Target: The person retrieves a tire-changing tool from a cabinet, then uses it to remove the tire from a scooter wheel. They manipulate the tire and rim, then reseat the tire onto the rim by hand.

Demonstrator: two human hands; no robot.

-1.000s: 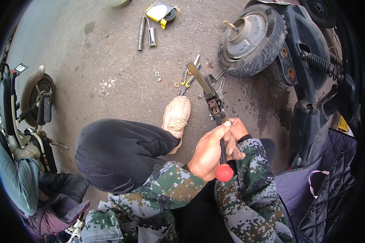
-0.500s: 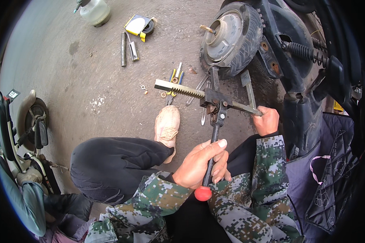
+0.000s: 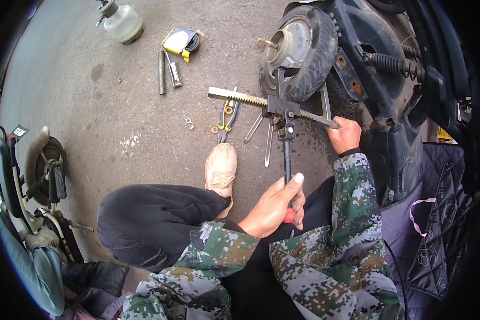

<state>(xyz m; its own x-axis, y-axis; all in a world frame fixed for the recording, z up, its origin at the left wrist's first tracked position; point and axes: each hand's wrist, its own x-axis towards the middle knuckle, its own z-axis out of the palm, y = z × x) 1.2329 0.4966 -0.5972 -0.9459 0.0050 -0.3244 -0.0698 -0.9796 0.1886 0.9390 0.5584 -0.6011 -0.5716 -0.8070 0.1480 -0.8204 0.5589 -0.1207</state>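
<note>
- Toothed bar (image 3: 250, 100): centre frame, slanting down rightward, below the wheel (image 3: 321, 58).
- Left hand (image 3: 273, 207): fingers clamped around its red-knobbed lever (image 3: 287, 165).
- Right hand (image 3: 345, 135), nearer the wheel: fingers clamped on the bar's right end.

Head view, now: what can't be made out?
All in the head view:
Right hand: most fingers hidden by the hand itself, around the end of the toothed bar.
Red knob: partly covered by the left hand on the black handle.
Wheel: underside hidden by its own bulk.
Spray bottle: top cut off by the upper edge.
Small metal piece on the ground: too small to identify.
</note>
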